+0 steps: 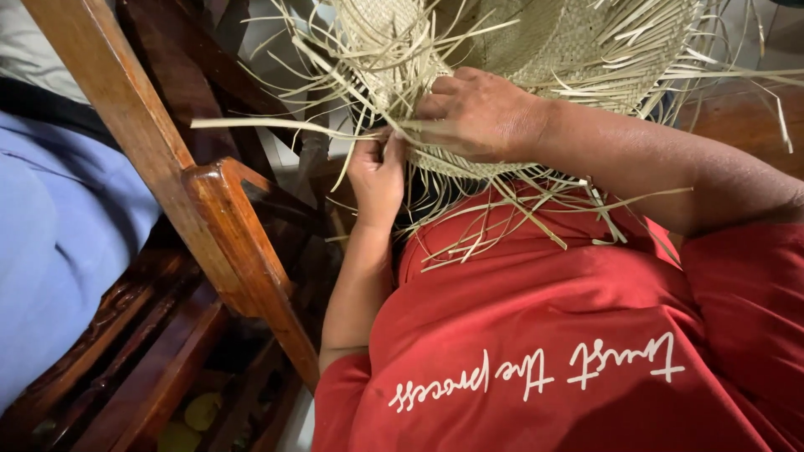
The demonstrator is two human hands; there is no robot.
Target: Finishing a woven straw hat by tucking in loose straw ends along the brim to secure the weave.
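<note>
Two hands work loose strands at the rim of one straw weave held over the lap.

The weave (502,42) fills the top centre of the view, its unwoven strands hanging over a red shirt (544,335). The left hand (377,172) sits at the lower rim, thumb and fingers pinched together on one strand (268,125) that runs out leftward. The right hand (477,113) lies just beside it, touching, fingers curled down onto the woven edge and pressing it. One wooden chair (226,218) stands at the left, and one blue cloth (59,234) lies beyond it at the left edge.
</note>
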